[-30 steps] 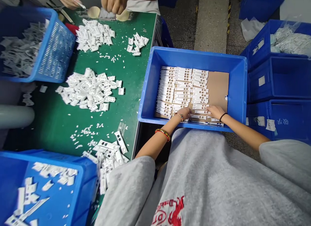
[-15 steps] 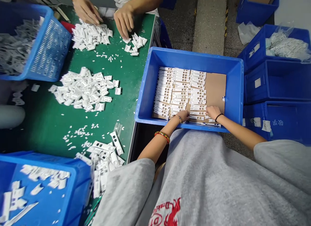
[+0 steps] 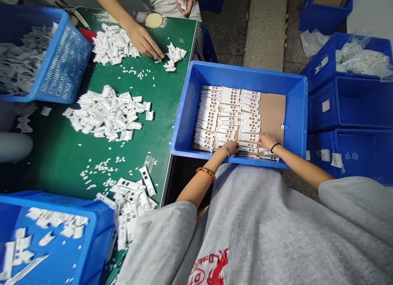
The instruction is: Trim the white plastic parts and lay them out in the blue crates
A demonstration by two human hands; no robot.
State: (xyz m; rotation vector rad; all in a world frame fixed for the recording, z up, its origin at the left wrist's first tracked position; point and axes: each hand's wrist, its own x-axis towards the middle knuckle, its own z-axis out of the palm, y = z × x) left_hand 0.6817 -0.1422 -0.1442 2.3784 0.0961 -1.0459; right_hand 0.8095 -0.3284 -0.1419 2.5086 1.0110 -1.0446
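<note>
White plastic strips (image 3: 227,109) with square cut-outs lie in three columns on a cardboard sheet (image 3: 272,113) inside a blue bin (image 3: 245,72). My left hand (image 3: 232,146) is closed at the left end of a strip (image 3: 248,145) low in the third column. At the other end of that column, my right hand (image 3: 266,141) is closed with its fingertips at the strips' right ends. The fingers partly hide what they pinch. A few loose strips (image 3: 268,152) lie under my right wrist, along the bin's near wall.
A green table (image 3: 156,133) at left carries piles of white plastic pieces (image 3: 106,111) and small scraps. A co-worker's hand (image 3: 145,41) rests near the far piles. A blue basket (image 3: 64,56) and a blue crate (image 3: 101,227) flank them. More blue bins (image 3: 322,105) stand at right.
My right hand has shifted slightly left; my left hand has barely moved. One co-worker's hand has moved right across the table, and the other has drawn back from it, holding a white piece.
</note>
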